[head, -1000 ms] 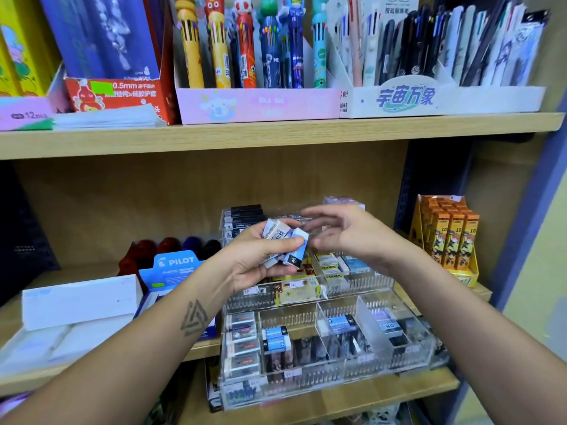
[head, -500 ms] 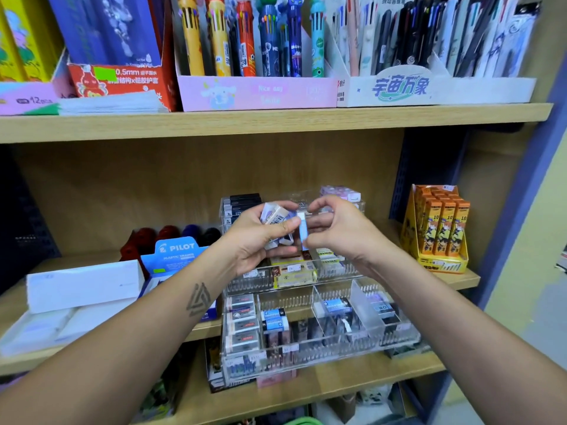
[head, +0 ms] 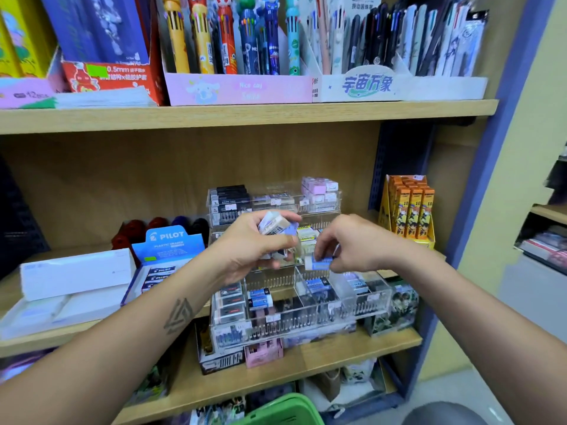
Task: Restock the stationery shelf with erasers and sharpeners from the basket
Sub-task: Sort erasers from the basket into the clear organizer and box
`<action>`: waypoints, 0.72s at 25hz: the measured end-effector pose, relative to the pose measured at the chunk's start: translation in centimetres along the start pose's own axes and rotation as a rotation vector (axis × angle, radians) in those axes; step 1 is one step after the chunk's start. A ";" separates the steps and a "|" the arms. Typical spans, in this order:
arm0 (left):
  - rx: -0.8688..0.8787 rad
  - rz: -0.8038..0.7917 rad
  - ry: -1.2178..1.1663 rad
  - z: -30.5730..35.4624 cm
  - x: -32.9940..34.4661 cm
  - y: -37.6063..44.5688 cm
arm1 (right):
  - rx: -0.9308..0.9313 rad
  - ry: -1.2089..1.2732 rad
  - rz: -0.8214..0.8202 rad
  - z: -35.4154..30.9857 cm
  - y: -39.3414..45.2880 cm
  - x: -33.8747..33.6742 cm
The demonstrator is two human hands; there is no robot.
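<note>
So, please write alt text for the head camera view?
The left hand holds a bunch of small erasers while the right hand pinches one blue-sleeved eraser above a clear tiered display rack on a wooden shelf. Pens stand above.

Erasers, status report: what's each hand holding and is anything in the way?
Left hand grips a bunch of erasers. Right hand pinches one blue eraser above the clear organizer. Nothing blocking the compartments below.

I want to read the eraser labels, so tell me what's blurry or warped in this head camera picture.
Head view: wide-angle bends the upper shelf; the left hand and right hand are slightly motion-blurred; eraser print is unreadable; the clear organizer smears labels.
</note>
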State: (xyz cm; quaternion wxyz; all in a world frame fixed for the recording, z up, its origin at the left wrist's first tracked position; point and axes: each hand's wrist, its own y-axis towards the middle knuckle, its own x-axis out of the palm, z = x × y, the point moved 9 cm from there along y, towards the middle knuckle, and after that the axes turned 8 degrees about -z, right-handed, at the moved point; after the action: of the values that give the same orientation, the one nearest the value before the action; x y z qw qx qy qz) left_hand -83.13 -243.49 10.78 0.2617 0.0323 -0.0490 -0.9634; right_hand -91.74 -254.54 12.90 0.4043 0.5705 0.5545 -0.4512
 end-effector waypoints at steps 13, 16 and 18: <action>-0.151 -0.162 -0.010 -4.1 1.9 -3.3 | 0.056 -0.318 -0.090 -0.4 1.6 5.9; -0.171 -0.160 -0.026 -4.3 1.8 -3.5 | 0.073 -0.284 -0.079 -0.3 1.5 5.5; -0.180 -0.141 0.013 -4.2 1.6 -3.6 | 0.055 0.016 -0.048 -0.1 1.3 4.4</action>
State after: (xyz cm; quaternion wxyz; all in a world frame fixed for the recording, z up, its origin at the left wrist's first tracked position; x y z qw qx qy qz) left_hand -85.93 -241.58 6.12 0.1956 0.0182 0.0415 -0.9796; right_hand -90.49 -253.38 8.63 0.3731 0.5714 0.5588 -0.4713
